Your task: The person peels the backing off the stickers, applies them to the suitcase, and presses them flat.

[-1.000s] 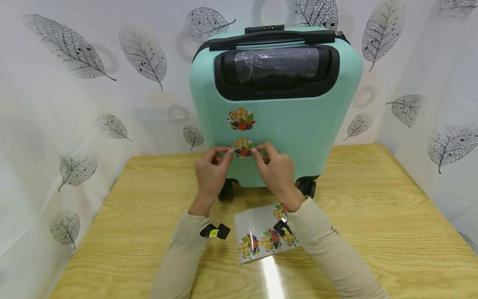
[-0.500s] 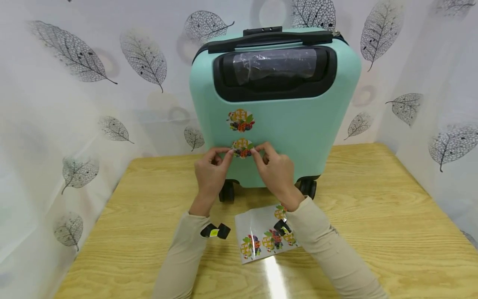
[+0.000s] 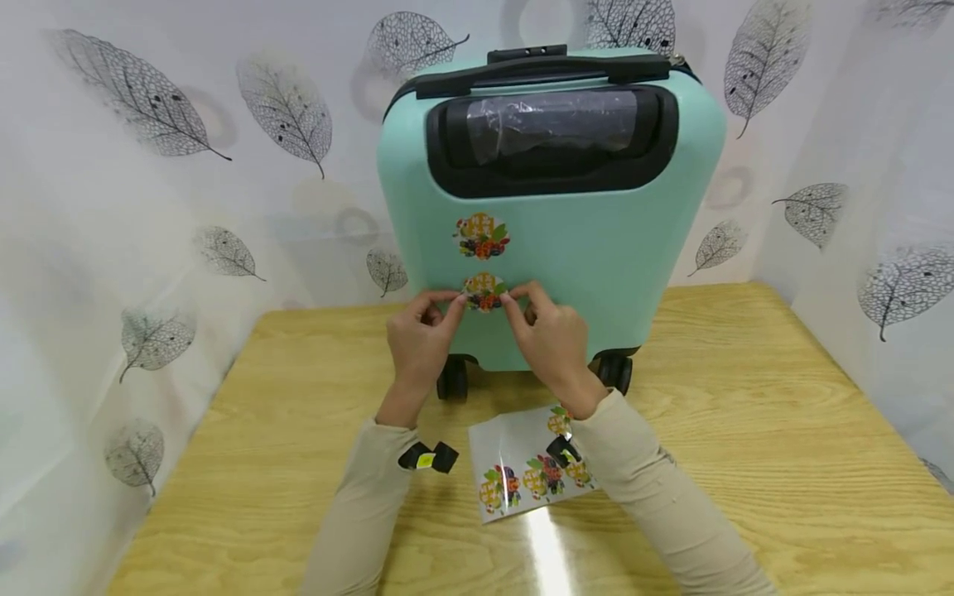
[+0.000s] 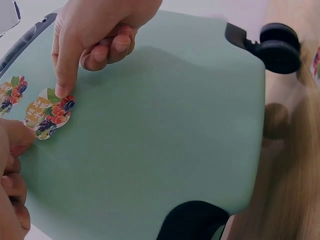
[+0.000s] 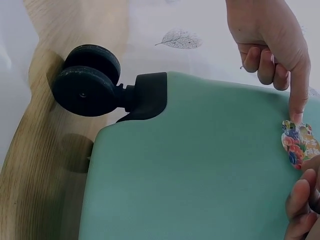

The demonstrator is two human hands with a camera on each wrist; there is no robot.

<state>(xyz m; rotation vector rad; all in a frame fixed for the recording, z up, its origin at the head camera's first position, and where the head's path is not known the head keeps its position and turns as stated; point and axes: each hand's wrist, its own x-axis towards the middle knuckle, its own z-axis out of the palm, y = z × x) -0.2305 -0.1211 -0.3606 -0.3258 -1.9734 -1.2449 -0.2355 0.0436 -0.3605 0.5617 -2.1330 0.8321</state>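
A mint-green suitcase (image 3: 589, 265) stands upright on the table, its flat back facing me. Low on that face is a round fruit-print sticker (image 3: 485, 293), lying close against the shell. My left hand (image 3: 419, 343) pinches its left edge between thumb and index finger, while my right hand (image 3: 553, 339) pinches the right edge the same way. The left wrist view shows fingertips right at opposite edges of the fruit sticker (image 4: 52, 117). Just above it, a matching sticker (image 3: 482, 237) is stuck flat on the suitcase.
A white sheet (image 3: 510, 443) with several more fruit stickers lies on the wooden table (image 3: 745, 430), partly under the right sleeve. Black wheels (image 3: 452, 378) support the suitcase. Behind, a pale curtain (image 3: 298, 215) with leaf prints hangs at the table's edge.
Both hands stay at the sticker's edges with almost no movement. Only the head view shifts slightly.
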